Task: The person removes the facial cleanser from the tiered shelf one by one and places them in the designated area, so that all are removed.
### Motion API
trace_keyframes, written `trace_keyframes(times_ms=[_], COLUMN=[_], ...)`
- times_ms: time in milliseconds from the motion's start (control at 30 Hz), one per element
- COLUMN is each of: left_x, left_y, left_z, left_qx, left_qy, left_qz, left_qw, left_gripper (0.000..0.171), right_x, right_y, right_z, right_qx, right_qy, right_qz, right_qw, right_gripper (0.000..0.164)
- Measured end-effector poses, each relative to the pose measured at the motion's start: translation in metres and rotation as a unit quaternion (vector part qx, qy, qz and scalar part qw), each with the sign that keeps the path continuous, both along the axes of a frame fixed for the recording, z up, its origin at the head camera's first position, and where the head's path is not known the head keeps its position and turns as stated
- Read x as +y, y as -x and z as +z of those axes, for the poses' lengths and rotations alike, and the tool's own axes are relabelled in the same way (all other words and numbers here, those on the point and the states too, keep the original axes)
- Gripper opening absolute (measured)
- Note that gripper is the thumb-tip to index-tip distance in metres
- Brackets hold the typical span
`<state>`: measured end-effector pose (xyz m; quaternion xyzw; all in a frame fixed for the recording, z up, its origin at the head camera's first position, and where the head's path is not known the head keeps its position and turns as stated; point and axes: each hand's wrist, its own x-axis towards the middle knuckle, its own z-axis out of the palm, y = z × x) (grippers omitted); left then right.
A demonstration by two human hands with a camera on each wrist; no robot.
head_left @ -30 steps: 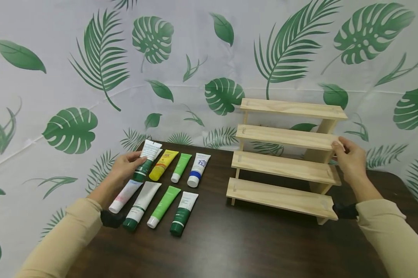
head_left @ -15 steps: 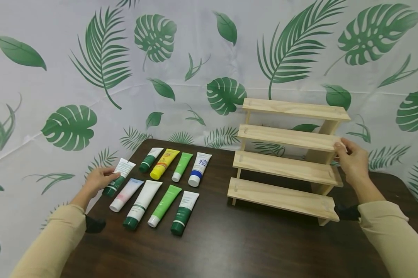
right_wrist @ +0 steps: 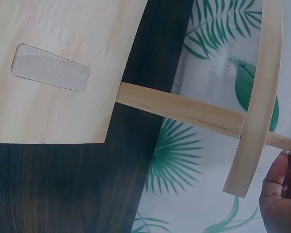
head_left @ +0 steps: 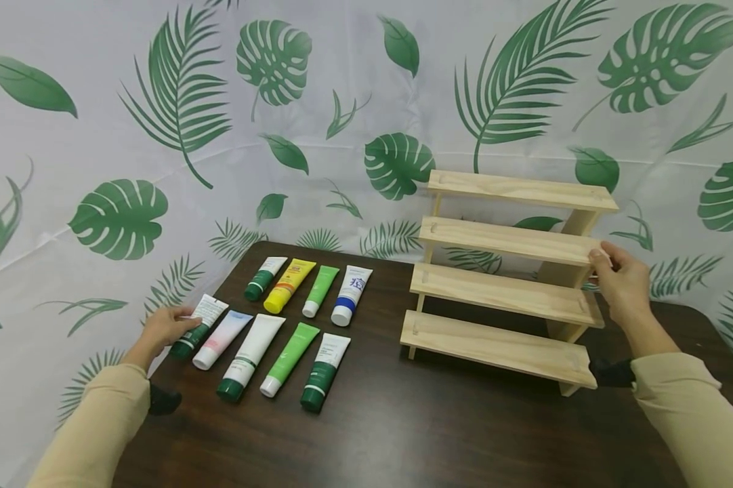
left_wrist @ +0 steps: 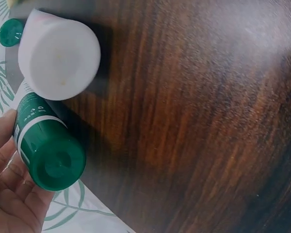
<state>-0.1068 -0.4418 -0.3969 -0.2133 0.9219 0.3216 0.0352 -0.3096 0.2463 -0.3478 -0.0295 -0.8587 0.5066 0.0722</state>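
Note:
My left hand (head_left: pixel 161 332) pinches a green-and-white squeeze tube (head_left: pixel 204 320) at the table's left edge, thumb and fingers on its sides. In the left wrist view its dark green cap (left_wrist: pixel 57 162) faces the camera, beside the white cap (left_wrist: pixel 63 60) of a pink-and-white tube (head_left: pixel 223 339). At the right, my right hand (head_left: pixel 624 283) grips the right end of the second-highest board (head_left: pixel 507 241) of a stepped wooden display stand (head_left: pixel 500 291). Only part of that hand's fingers (right_wrist: pixel 279 182) shows in the right wrist view, near the stand's upright.
Other tubes lie in two rows: a white one (head_left: pixel 252 356), a light green one (head_left: pixel 290 359) and a green-and-white one (head_left: pixel 326 369) in front; a yellow one (head_left: pixel 290 286) and a blue-banded one (head_left: pixel 351 295) among those behind. A leaf-print cloth (head_left: pixel 342 81) hangs behind the dark table (head_left: pixel 391 427).
My left hand has carried the green-and-white tube from over the back row toward the front left, beside the pink-and-white tube. The right hand keeps its grip on the stand.

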Motion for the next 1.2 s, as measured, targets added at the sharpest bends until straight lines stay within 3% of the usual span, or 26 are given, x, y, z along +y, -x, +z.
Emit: trace_keyframes(times_ms=[433, 933, 1200], left_x=[-0.0067, -0.0080, -0.0026], left_y=[-0.0013, 0.0006, 0.0007], left_z=[-0.0060, -0.0042, 0.0004], left_qx=[-0.026, -0.055, -0.063], left_qy=[-0.019, -0.037, -0.004], left_qz=[0.007, 0.005, -0.006], left_qw=[0.9995, 0.9978, 0.9980], left_gripper=[0.053, 0.053, 0.051], right_x=[-0.0012, -0.0022, 0.0002], right_y=[0.0028, 0.0020, 0.0016], right_z=[0.0026, 0.0037, 0.0013], right_qx=[-0.001, -0.009, -0.015], right_qy=[0.007, 0.006, 0.007], right_qz=[-0.005, -0.004, -0.008], right_qw=[1.000, 1.000, 1.000], right_gripper=[0.061, 0.061, 0.063])
